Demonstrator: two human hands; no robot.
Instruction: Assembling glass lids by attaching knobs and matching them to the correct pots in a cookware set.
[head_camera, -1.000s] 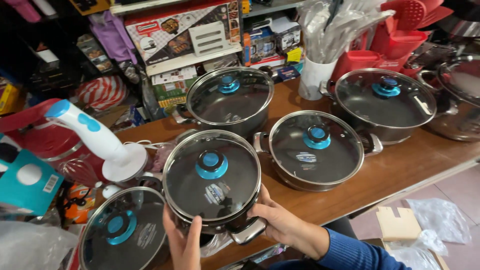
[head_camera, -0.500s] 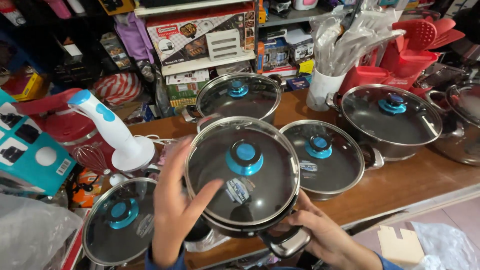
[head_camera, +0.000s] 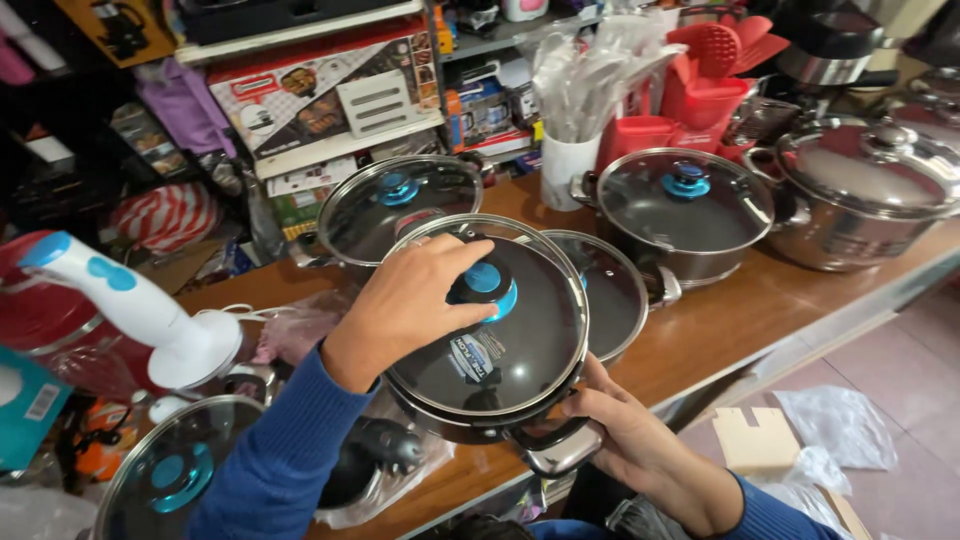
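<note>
I hold a dark cooking pot (head_camera: 470, 420) with a glass lid (head_camera: 520, 340) lifted above the wooden counter (head_camera: 740, 320). My left hand (head_camera: 405, 305) lies across the lid, its fingers around the blue lid knob (head_camera: 487, 283). My right hand (head_camera: 625, 430) grips the pot from below at the near side handle (head_camera: 560, 450). The pot is tilted slightly toward me.
Similar lidded pots stand on the counter: one behind (head_camera: 400, 205), one partly hidden to the right (head_camera: 610, 295), one further right (head_camera: 685, 205), and a steel pot (head_camera: 860, 190) at far right. A lid (head_camera: 170, 480) and white hand blender (head_camera: 140, 310) sit left. Shelves with boxes rise behind.
The pot has come up and closer to me. My left hand moved from the pot's near left side onto the lid and closed on the blue knob.
</note>
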